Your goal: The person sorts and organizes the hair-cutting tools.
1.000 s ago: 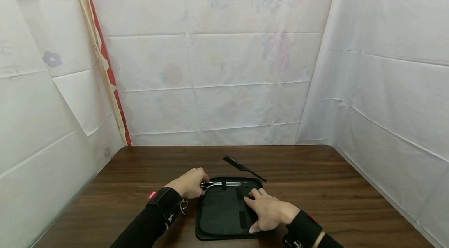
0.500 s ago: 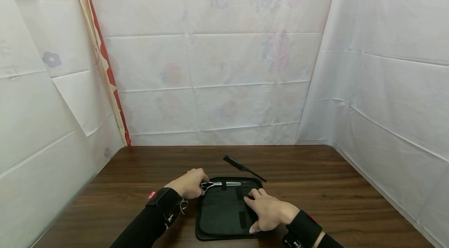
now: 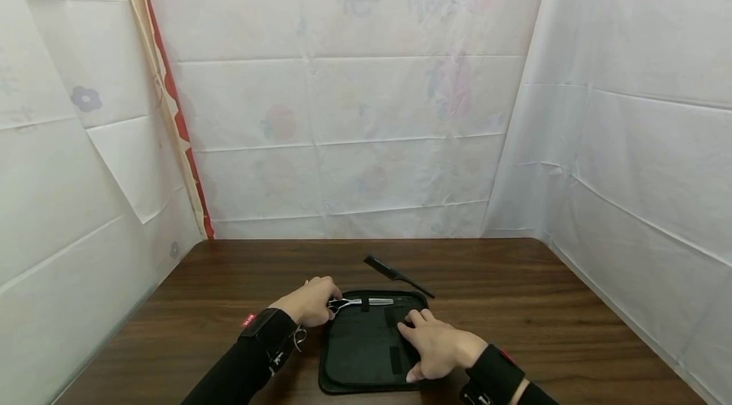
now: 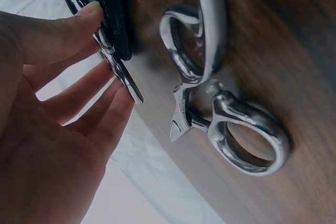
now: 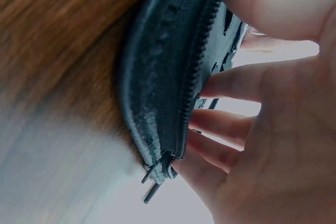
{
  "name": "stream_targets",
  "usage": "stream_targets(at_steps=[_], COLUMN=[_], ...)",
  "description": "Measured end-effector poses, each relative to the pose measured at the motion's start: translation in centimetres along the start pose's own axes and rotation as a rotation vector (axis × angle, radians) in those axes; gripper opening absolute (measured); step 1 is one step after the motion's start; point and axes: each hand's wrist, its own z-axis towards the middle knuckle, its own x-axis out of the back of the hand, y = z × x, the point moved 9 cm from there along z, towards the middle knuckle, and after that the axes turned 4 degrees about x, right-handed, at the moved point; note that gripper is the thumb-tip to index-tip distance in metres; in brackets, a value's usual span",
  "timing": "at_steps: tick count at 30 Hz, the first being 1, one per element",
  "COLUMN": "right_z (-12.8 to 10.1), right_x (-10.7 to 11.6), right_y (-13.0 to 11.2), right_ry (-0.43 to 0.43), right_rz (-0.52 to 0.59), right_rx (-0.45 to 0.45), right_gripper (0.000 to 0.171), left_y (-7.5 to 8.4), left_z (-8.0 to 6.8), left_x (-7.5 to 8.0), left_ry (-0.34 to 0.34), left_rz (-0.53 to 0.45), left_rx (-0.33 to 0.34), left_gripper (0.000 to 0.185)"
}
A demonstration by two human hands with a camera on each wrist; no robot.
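Black fabric case (image 3: 366, 348), lying open and flat on the wood table (image 3: 572, 329), near my edge. My left hand (image 3: 311, 301) sits at the case's far left corner, fingers curled round the ring handles of the scissors (image 3: 360, 301); the blades run rightward along the case's far edge, passing under a small black loop. From the left wrist, the fingers (image 4: 79, 103) curl against the case's edge (image 4: 113, 14), with a metal piece between thumb and fingertips. A second pair of scissors (image 4: 220, 108) shows there as two chrome finger rings with a pointed rest, lying on the wood beside the hand and untouched by it; in the head view it appears as a small metal shape (image 3: 298, 336) by my left wrist.

My right hand (image 3: 437, 348) rests on the case's right half, fingers spread and fairly straight, pressing the fabric down; it grips nothing. From the right wrist, the fingertips (image 5: 231, 85) lie on the inner lining while the zipped rim (image 5: 173, 77) curves past them, its two pulls (image 5: 157, 179) hanging at the corner.

Beyond the case lies a black comb (image 3: 394, 274), set diagonally, its tail end close to the case's far right corner; I cannot tell whether they touch. White creased sheets (image 3: 354, 100) wall the table on three sides.
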Motion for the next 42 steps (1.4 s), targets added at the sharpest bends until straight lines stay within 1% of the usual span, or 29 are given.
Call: stream_targets(at_steps=[12,20,30,42], right_z=[-0.10,-0.05,0.03,0.04], right_x=[0.07,0.02,0.03,0.02], right_y=[0.01,0.07,0.10,0.04], right_ry=[-0.001,-0.003,0.000,0.001], right_rz=[0.006,0.003,-0.012,-0.014], right_rx=[0.001,0.003,-0.002,-0.001], right_gripper=[0.078,0.078,0.078,0.079], left_y=[-0.40,-0.31,-0.23,0.08], left_z=[0.35,0.29,0.44,0.19], left_x=[-0.42,-0.37,-0.52,-0.39], left_ry=[-0.028,-0.035,-0.029,-0.006], left_rz=[-0.011,-0.015,0.000,0.012], left_rx=[0.045,0.041,0.022,0.020], left_gripper=[0.031,0.032,0.030,0.031])
